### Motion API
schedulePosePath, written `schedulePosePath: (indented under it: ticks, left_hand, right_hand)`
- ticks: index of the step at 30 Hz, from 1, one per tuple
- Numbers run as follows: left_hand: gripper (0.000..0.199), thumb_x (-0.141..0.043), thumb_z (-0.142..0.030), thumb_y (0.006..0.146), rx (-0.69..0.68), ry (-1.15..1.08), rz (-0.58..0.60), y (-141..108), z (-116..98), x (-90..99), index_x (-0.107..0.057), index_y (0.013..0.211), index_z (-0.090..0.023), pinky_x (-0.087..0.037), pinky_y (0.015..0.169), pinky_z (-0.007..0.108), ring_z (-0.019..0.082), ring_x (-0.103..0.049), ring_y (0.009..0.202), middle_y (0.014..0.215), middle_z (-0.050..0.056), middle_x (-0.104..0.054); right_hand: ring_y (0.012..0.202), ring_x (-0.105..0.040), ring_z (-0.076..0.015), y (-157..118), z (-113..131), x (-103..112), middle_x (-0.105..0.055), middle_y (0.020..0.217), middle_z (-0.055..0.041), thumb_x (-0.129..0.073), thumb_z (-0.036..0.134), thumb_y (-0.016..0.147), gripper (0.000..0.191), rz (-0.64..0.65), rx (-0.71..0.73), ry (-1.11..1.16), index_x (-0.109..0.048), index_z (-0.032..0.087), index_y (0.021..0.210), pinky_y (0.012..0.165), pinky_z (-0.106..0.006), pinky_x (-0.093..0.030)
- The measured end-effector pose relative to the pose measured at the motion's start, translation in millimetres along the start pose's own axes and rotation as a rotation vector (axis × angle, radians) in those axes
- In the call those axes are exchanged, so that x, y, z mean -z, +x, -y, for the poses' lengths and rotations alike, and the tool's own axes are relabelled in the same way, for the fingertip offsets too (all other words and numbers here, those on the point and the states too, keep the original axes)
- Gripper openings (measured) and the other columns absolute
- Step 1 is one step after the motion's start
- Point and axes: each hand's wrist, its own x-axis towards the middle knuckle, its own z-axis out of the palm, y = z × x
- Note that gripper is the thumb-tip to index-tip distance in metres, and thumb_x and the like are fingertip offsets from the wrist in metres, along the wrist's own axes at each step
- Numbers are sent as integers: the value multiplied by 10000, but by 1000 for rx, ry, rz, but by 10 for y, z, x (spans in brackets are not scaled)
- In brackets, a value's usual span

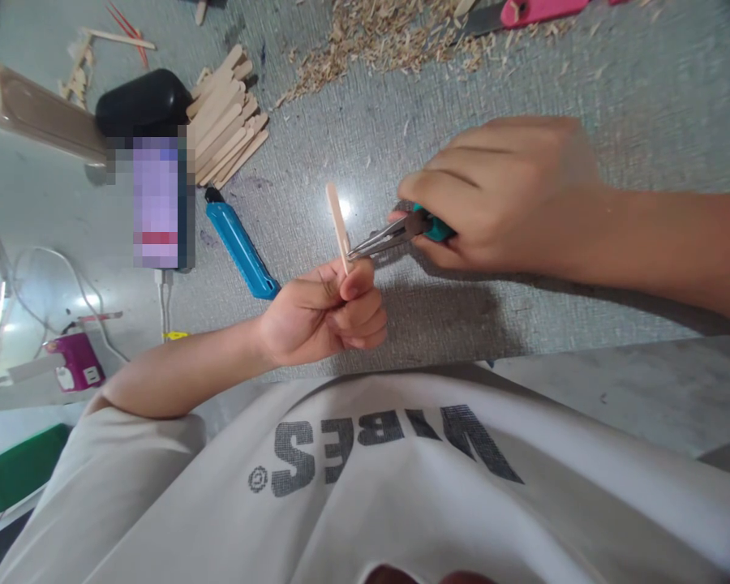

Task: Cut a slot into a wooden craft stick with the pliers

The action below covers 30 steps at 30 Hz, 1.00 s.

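Observation:
My left hand [334, 316] is closed near the table's front edge, pinching the lower end of a wooden stick [337, 215] that points up and away. From the right, my right hand [499, 199] is wrapped round the green handles of long-nose pliers [395, 233]. The pliers' tips meet the stick's edge just above my left fingers; whether they bite into it is too small to tell. A blue cutter knife [238, 247] lies left of my left hand, and a pile of wooden sticks [228, 122] is beyond it.
Wood shavings [353, 40] and a pink-handled blade [541, 11] are at the back. On the left are a phone [156, 203] with a cable, a black rounded object [143, 101], a brownish container [42, 109] and a purple adapter [76, 361].

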Motion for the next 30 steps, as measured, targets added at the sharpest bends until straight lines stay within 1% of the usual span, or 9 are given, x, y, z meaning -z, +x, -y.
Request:
schedulePosePath:
  ticks: [3,7,12,18,22,24,26,28,30]
  left_hand:
    - [376,-628,-100,884,4,-5,-13,0,-3,-9,-316,705,-214,-368,565,206,99,-210,489,529,-64,-215]
    - [317,-562,-54,876,33,-10,-71,-7,-7,-21,-359,689,-210,-407,571,196,108,-222,495,534,-57,-227]
    - [325,-601,-71,860,33,-8,-84,-7,-13,-13,-371,677,-211,-423,566,192,106,-238,486,524,-58,-230]
    - [351,-628,-57,825,-42,20,-48,19,-38,-9,-354,665,-206,-404,554,170,92,-210,480,506,-61,-236]
    - [341,-604,-43,841,-75,39,-51,19,-43,8,-355,674,-206,-390,547,167,91,-183,484,508,-69,-221]
    - [349,-614,-54,844,-86,58,-28,5,-27,11,-352,669,-203,-387,548,167,86,-191,474,500,-70,-220]
    - [357,-632,-79,852,-80,81,26,-15,-7,9,-360,655,-199,-397,556,171,83,-227,459,485,-65,-235]
    - [360,-642,-100,871,-76,87,56,-31,-1,5,-370,657,-200,-400,558,174,83,-241,455,481,-64,-240]
    - [371,-641,-87,880,-102,63,26,-33,-19,8,-355,675,-204,-385,550,170,81,-207,465,500,-72,-225]
  right_hand:
    - [840,-701,-253,0,-9,-20,-761,897,-71,-377,469,1170,405,-3,-14,35,-699,266,1035,691,-431,-464]
    - [771,-644,-234,-2,-2,-41,-701,822,-55,-359,504,1168,434,-57,-45,131,-636,267,934,646,-413,-366]
    - [804,-629,-236,-31,-18,-44,-685,823,-28,-584,563,1079,335,-53,-171,386,-597,282,897,714,-411,-390]
    - [809,-716,-278,-57,-37,-131,-744,848,-36,-667,415,957,133,-97,-86,267,-625,290,941,634,-400,-315]
    - [811,-715,-282,5,-36,-123,-759,853,-32,-707,408,901,140,-74,-108,292,-624,296,919,633,-411,-314]
    - [750,-656,-258,64,-85,-72,-732,815,-29,-678,429,901,146,-46,-177,299,-614,298,894,626,-409,-317]
    - [681,-562,-227,123,-170,-8,-618,721,-21,-642,466,932,216,-62,-367,305,-557,291,837,632,-396,-336]
    - [682,-508,-209,159,-255,35,-438,664,-6,-611,552,989,400,-196,-563,255,-416,292,757,667,-392,-367]
    - [717,-541,-219,156,-287,30,-473,697,-10,-663,464,925,318,-268,-538,238,-440,290,778,697,-407,-362]
